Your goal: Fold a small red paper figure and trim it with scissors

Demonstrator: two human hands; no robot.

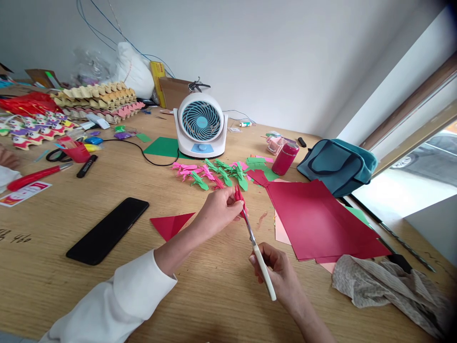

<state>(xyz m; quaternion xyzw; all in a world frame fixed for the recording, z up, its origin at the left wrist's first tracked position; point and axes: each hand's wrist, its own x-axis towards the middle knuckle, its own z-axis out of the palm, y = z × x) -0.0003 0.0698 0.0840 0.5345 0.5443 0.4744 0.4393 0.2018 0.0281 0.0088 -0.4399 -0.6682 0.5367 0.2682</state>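
Observation:
My left hand (222,206) pinches a small folded piece of red paper (240,194) above the middle of the table. In my right hand (273,267) is a pair of scissors (263,271) with white handles. Their blades reach up to the red paper, touching or overlapping it; I cannot tell whether they are cutting. Just beyond my hands lie several folded green paper shapes (221,171) and pink paper shapes (185,170). A red paper triangle (171,225) rests near my left forearm. Large red sheets (321,219) are stacked on the right.
A white fan (202,125) stands behind the paper shapes. A black phone (109,231) lies on the left, a red bottle (285,158) and teal bag (337,164) at the right. A crumpled cloth (378,286) sits front right. Another person's sleeve (6,177) shows at the left edge.

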